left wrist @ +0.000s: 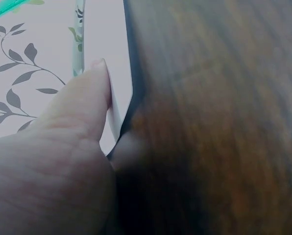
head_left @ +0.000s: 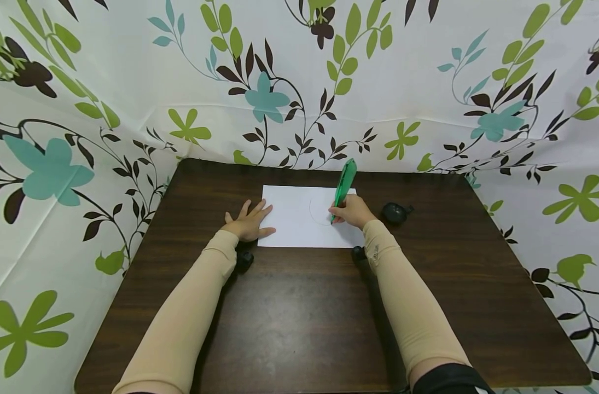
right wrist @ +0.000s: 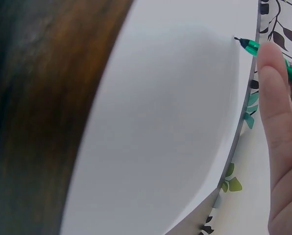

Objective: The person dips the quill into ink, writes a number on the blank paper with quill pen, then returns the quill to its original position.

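Note:
A white sheet of paper (head_left: 291, 219) lies on the brown table. My right hand (head_left: 350, 212) pinches a green pen (head_left: 345, 179) between thumb and fingers, the pen standing steeply with its tip at the sheet. In the right wrist view the pen's dark point (right wrist: 240, 40) is at the paper, with the thumb along the barrel. A thin curved line (head_left: 311, 210) shows on the sheet, left of the pen. My left hand (head_left: 248, 223) lies with fingers spread on the sheet's left edge; its thumb (left wrist: 89, 93) rests on the paper near the corner.
A small black rounded object (head_left: 395, 213) sits on the table (head_left: 304, 317) just right of my right hand. Dark wrist devices (head_left: 244, 261) are at both wrists. A white curtain (head_left: 299, 126) with leaf and flower prints stands behind the table's far edge and along its sides.

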The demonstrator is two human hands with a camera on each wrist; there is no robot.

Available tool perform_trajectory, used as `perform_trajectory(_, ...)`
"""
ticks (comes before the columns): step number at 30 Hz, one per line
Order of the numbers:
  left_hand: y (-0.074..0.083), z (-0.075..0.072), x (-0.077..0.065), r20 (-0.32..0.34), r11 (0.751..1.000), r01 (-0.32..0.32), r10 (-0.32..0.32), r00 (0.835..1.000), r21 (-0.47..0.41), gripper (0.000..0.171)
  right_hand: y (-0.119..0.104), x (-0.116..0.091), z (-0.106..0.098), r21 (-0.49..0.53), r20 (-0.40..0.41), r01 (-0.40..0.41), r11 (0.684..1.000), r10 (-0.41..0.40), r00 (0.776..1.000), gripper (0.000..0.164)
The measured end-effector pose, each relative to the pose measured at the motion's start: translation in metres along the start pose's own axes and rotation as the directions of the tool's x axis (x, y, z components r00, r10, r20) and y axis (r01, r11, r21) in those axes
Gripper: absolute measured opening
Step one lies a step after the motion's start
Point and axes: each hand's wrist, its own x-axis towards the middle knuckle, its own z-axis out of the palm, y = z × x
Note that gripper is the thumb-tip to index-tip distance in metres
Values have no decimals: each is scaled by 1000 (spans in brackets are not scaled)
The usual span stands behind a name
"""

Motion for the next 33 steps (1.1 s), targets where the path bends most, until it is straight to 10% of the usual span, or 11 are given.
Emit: perform_trajectory(33,-7,5,11,3,1000,17,-17,1000,7,79,8,5,-1,-31,-24,1,1000,-2,1000,17)
